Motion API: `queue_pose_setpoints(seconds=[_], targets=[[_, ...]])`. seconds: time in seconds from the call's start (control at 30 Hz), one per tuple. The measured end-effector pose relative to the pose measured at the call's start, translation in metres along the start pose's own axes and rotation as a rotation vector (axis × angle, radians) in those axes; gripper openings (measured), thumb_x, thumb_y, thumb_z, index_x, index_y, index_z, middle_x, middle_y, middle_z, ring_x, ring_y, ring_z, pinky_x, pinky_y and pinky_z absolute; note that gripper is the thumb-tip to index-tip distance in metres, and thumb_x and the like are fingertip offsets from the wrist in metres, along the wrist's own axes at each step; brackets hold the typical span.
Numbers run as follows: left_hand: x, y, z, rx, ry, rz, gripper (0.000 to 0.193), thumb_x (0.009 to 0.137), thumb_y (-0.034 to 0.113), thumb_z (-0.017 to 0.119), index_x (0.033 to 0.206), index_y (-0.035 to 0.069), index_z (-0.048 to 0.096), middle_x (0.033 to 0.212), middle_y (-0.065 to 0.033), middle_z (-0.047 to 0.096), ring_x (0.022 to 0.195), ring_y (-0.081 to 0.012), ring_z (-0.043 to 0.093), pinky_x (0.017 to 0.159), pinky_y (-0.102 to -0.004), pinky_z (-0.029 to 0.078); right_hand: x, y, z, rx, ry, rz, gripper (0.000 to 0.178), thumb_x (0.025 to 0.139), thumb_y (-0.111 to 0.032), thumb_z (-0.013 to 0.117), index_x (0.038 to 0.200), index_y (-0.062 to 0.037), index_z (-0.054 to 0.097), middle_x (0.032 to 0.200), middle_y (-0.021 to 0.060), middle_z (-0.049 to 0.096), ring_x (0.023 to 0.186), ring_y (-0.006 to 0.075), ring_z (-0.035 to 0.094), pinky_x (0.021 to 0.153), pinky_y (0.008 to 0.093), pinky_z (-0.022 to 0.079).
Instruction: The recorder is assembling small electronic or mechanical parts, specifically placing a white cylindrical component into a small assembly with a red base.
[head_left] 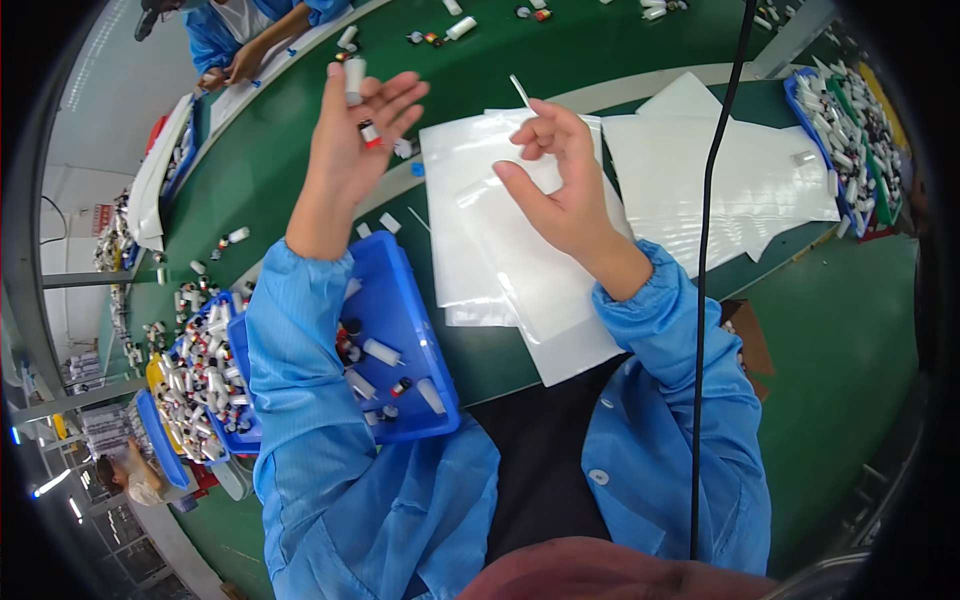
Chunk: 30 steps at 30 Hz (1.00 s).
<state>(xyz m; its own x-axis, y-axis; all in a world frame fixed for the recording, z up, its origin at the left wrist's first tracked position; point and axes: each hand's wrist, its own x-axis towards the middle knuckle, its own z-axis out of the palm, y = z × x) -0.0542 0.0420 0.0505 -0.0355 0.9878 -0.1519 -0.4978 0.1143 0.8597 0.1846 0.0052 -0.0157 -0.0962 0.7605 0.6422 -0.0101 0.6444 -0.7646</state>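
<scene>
My left hand (350,150) is raised, palm up, over the green table. A white plastic cylinder (355,82) stands between its thumb and fingers. A small red, white and black piece (370,134) lies against the same fingers. To the right, my right hand (565,195) hovers above overlapping clear plastic sheets (470,270). A thin white stick (519,91) juts up from its index fingertip, with the thumb held apart. Beneath my left forearm, a blue tray (425,350) holds several white tubes and small dark and red parts.
Bins of white parts (205,370) crowd the left, and more bins (840,130) stand at the far right. A black cable (708,230) hangs across the right side. Across the table a co-worker in blue sleeves (215,45) works. Loose parts (450,30) dot the green surface.
</scene>
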Motion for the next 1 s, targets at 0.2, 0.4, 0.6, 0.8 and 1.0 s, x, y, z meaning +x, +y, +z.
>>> queue_pose_setpoints(seconds=[0.2, 0.4, 0.6, 0.8, 1.0], targets=[[-0.036, -0.052, 0.063, -0.274, -0.119, -0.248, 0.053, 0.104, 0.056, 0.034, 0.086, 0.01, 0.054, 0.118, -0.0218, 0.064, 0.11, -0.0302, 0.06, 0.102, -0.043, 0.045, 0.002, -0.006, 0.005, 0.018, -0.07, -0.076, 0.067, 0.08, -0.009, 0.08, 0.137, -0.0022, 0.045, 0.103, 0.0089, 0.066, 0.092, 0.0193, 0.063, 0.084, 0.031, 0.05], [-0.033, -0.066, 0.061, -0.334, -0.157, -0.303, 0.049, 0.103, 0.051, 0.039, 0.098, 0.006, 0.058, 0.12, -0.0187, 0.06, 0.109, -0.026, 0.056, 0.1, -0.0396, 0.044, 0.0, 0.006, 0.003, -0.033, -0.056, -0.056, 0.055, 0.083, 0.001, 0.069, 0.133, -0.0016, 0.048, 0.095, 0.0067, 0.067, 0.091, 0.0185, 0.064, 0.082, 0.0302, 0.051], [-0.036, -0.068, 0.048, 0.145, -0.346, -0.033, 0.037, 0.092, 0.015, 0.052, 0.125, -0.001, 0.052, 0.122, -0.0145, 0.057, 0.117, -0.0218, 0.052, 0.103, -0.0362, 0.042, 0.001, 0.01, 0.001, -0.003, 0.035, -0.055, 0.049, 0.083, 0.005, 0.066, 0.129, -0.002, 0.049, 0.09, 0.007, 0.067, 0.082, 0.0165, 0.065, 0.08, 0.0306, 0.052], [-0.036, -0.066, 0.043, 0.285, -0.325, 0.026, 0.046, 0.09, -0.001, 0.064, 0.134, -0.004, 0.048, 0.122, -0.0157, 0.06, 0.113, -0.0199, 0.06, 0.1, -0.0321, 0.049, 0.002, 0.013, 0.001, 0.091, 0.102, 0.011, 0.048, 0.084, 0.005, 0.066, 0.128, -0.0023, 0.048, 0.086, 0.0063, 0.064, 0.079, 0.0145, 0.062, 0.077, 0.0301, 0.051], [-0.033, -0.065, 0.042, 0.161, -0.264, 0.054, 0.043, 0.092, -0.003, 0.061, 0.133, -0.007, 0.049, 0.123, -0.0185, 0.063, 0.111, -0.0218, 0.063, 0.099, -0.0329, 0.051, -0.002, 0.007, 0.002, 0.067, -0.039, 0.023, 0.05, 0.088, 0.008, 0.065, 0.132, -0.0002, 0.043, 0.093, 0.0063, 0.06, 0.087, 0.0126, 0.059, 0.083, 0.0284, 0.047]])
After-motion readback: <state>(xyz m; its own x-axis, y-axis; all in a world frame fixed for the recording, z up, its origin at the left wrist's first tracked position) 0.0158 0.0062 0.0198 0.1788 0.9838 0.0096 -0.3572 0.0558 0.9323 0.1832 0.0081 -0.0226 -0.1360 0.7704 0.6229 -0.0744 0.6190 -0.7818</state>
